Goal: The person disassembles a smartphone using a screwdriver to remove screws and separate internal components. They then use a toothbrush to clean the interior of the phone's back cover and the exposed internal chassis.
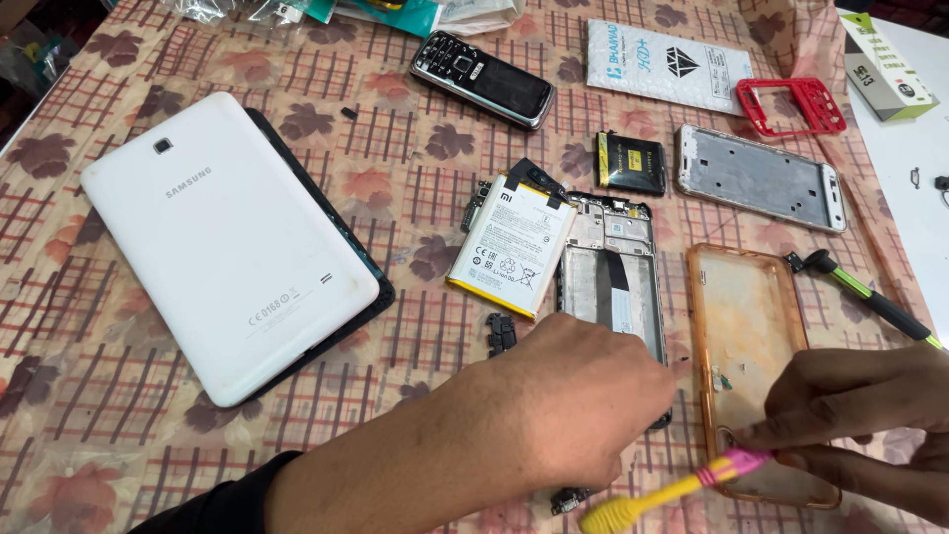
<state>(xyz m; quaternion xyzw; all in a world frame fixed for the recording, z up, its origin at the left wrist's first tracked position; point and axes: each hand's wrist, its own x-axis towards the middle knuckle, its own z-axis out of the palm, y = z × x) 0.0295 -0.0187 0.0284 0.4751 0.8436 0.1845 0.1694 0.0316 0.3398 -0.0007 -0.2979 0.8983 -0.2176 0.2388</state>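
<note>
My left hand [568, 400] reaches in from the lower left and rests curled over the near end of an opened black phone frame [608, 267]; its fingers are hidden. My right hand [860, 415], at the lower right, pinches a yellow toothbrush with a pink neck [672, 489]. The brush lies across the near corner of a clear orange phone case [741, 326]. A white phone battery [512, 242] with a yellow edge lies tilted against the frame's left side. A small black part [501, 334] sits just beyond my left hand.
A white tablet [227, 237] lies back-up at the left. Further back are a black keypad phone [481, 79], a small black battery [631, 163], a silver phone frame [761, 178], a red frame [791, 104] and a white packet [667, 64]. A green-handled screwdriver [870, 297] lies at the right.
</note>
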